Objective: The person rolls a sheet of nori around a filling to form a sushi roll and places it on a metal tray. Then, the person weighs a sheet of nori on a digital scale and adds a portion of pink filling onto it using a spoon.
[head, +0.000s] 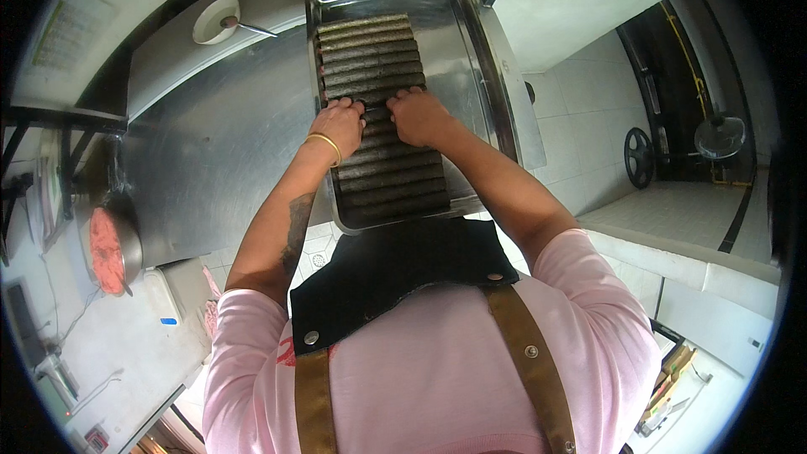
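In front of me lies a rectangular stainless steel tray with a long column of dark, seaweed-wrapped rolls laid side by side crosswise. My left hand is curled over the left part of a roll about midway along the column. On the same roll, toward its right end, my right hand has its fingers bent down. The fingertips of both hands are partly hidden. Some pink filling shows at the left ends of several rolls. The farthest rolls look paler than the others.
A steel worktop extends left of the tray. At its back edge stands a white bowl with a spoon across its rim. Far left, a metal bowl holds pink paste. A white lidded container is close by.
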`<control>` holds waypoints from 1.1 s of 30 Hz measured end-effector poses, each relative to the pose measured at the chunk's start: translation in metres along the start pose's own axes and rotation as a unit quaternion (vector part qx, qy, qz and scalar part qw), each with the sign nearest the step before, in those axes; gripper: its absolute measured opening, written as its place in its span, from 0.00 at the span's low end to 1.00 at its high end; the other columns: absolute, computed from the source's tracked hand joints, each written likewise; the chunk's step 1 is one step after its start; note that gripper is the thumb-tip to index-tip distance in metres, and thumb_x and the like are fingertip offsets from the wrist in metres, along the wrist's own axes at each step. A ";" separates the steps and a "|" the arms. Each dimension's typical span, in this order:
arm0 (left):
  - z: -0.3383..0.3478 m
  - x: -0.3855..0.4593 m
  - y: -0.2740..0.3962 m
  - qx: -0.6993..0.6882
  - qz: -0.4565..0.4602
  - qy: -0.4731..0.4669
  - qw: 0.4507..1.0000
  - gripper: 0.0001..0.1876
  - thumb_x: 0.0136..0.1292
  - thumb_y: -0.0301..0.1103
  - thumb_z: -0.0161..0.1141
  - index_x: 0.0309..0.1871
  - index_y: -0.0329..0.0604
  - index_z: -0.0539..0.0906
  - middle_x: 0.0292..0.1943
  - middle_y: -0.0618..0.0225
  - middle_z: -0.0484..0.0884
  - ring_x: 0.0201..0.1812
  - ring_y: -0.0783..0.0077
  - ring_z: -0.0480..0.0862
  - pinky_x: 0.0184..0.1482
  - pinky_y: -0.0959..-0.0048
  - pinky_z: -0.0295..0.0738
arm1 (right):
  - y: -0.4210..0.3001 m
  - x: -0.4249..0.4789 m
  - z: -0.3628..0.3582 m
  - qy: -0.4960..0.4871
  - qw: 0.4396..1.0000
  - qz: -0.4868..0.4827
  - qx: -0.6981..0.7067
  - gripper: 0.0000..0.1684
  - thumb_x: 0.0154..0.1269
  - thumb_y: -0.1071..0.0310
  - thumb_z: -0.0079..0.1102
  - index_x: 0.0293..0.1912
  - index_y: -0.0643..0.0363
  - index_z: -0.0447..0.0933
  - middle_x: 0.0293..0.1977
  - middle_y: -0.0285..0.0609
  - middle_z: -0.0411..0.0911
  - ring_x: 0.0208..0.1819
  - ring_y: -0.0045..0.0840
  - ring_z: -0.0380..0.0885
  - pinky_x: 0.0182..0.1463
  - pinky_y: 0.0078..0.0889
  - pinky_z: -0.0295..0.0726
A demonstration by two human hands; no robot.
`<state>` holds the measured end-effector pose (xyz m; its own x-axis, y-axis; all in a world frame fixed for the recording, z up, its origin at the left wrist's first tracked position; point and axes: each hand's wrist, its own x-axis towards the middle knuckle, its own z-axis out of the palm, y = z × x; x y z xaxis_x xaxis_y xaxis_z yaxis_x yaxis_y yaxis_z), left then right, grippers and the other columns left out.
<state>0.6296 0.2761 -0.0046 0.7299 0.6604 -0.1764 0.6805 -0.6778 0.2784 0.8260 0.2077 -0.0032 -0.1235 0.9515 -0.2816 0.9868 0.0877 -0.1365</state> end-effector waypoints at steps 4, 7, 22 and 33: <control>-0.002 0.000 -0.004 -0.007 0.012 -0.004 1.000 0.14 0.75 0.34 0.59 0.56 0.36 0.83 0.54 0.47 0.84 0.60 0.43 0.82 0.67 0.52 0.77 | -0.003 -0.004 -0.010 -0.025 1.000 -0.007 -0.006 0.25 0.68 0.65 0.62 0.62 0.63 0.80 0.60 0.55 0.80 0.65 0.49 0.77 0.70 0.52 0.77; -0.004 -0.002 -0.004 -0.037 0.017 0.046 0.998 0.13 0.74 0.33 0.59 0.56 0.37 0.84 0.53 0.49 0.84 0.60 0.44 0.83 0.65 0.53 0.77 | 0.000 -0.005 -0.008 0.016 1.000 -0.013 0.002 0.25 0.67 0.65 0.63 0.61 0.63 0.80 0.61 0.55 0.79 0.66 0.49 0.76 0.71 0.52 0.76; -0.014 0.022 -0.014 -0.013 0.002 0.043 0.999 0.15 0.74 0.30 0.61 0.60 0.38 0.85 0.56 0.48 0.83 0.62 0.45 0.82 0.69 0.54 0.76 | 0.013 0.012 0.005 0.092 0.996 0.010 0.018 0.27 0.65 0.64 0.65 0.62 0.62 0.80 0.60 0.55 0.78 0.65 0.49 0.75 0.71 0.54 0.74; -0.014 0.024 -0.010 0.006 -0.020 -0.017 1.000 0.15 0.77 0.32 0.57 0.62 0.41 0.85 0.60 0.51 0.84 0.65 0.50 0.81 0.70 0.57 0.76 | 0.004 0.011 0.001 0.036 0.999 0.027 -0.014 0.23 0.76 0.62 0.55 0.65 0.61 0.76 0.60 0.54 0.79 0.65 0.49 0.76 0.70 0.51 0.75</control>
<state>0.6394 0.3039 0.0016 0.7035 0.6763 -0.2184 0.7099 -0.6549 0.2589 0.8282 0.2181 -0.0081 -0.0638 0.9735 -0.2195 0.9945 0.0437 -0.0952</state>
